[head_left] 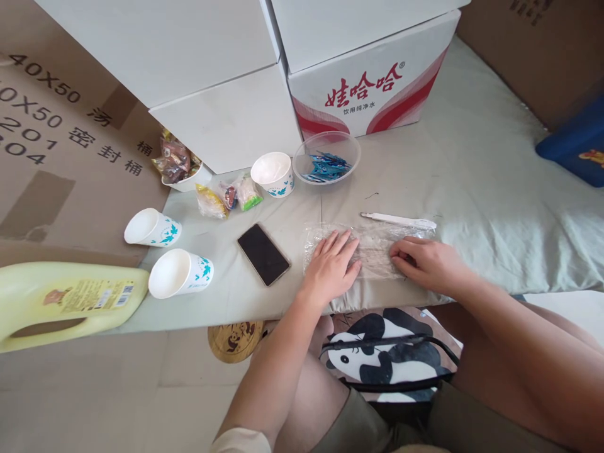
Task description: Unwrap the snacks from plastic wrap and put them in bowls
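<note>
Here, left grip point(333, 264) wide across plastic point(375, 250)

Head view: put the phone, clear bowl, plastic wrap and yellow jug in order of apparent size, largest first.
1. Yellow jug, though cut off by the left edge
2. Plastic wrap, partly covered by the left hand and right hand
3. Clear bowl
4. Phone

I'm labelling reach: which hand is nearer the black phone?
Left. The left hand lies just right of the phone, on clear plastic; the right hand is farther right.
</note>
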Tool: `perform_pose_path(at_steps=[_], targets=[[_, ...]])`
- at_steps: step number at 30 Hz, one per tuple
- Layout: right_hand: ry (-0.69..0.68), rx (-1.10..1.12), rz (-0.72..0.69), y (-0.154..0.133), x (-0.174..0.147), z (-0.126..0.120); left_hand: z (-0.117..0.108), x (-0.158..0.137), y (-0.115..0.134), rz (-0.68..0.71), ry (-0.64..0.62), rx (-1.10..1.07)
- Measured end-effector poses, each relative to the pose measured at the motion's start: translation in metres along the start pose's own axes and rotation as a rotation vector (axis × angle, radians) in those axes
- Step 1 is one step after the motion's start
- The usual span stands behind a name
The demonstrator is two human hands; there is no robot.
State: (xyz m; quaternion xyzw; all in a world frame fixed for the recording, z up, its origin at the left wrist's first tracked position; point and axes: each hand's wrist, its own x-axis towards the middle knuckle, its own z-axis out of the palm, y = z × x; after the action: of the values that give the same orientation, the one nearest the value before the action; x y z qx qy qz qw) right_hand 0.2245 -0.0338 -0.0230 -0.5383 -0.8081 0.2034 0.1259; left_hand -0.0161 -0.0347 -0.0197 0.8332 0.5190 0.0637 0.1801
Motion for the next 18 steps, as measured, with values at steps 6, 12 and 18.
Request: perform_pose_path(at_steps=[6, 12, 18], targets=[[-0.022, -0.015, 0.004, 0.001, 0.0, 0.001, -0.007, -0.001, -0.001, -0.066, 0.011, 0.021], [-0.024, -0.016, -0.001, 0.002, 0.0, 0.001, -0.012, -0.002, -0.009, -0.201, 0.126, 0.043], [-0.024, -0.017, -0.002, 0.003, 0.0, 0.002, -0.016, 0.0, -0.016, -0.283, 0.203, 0.078]])
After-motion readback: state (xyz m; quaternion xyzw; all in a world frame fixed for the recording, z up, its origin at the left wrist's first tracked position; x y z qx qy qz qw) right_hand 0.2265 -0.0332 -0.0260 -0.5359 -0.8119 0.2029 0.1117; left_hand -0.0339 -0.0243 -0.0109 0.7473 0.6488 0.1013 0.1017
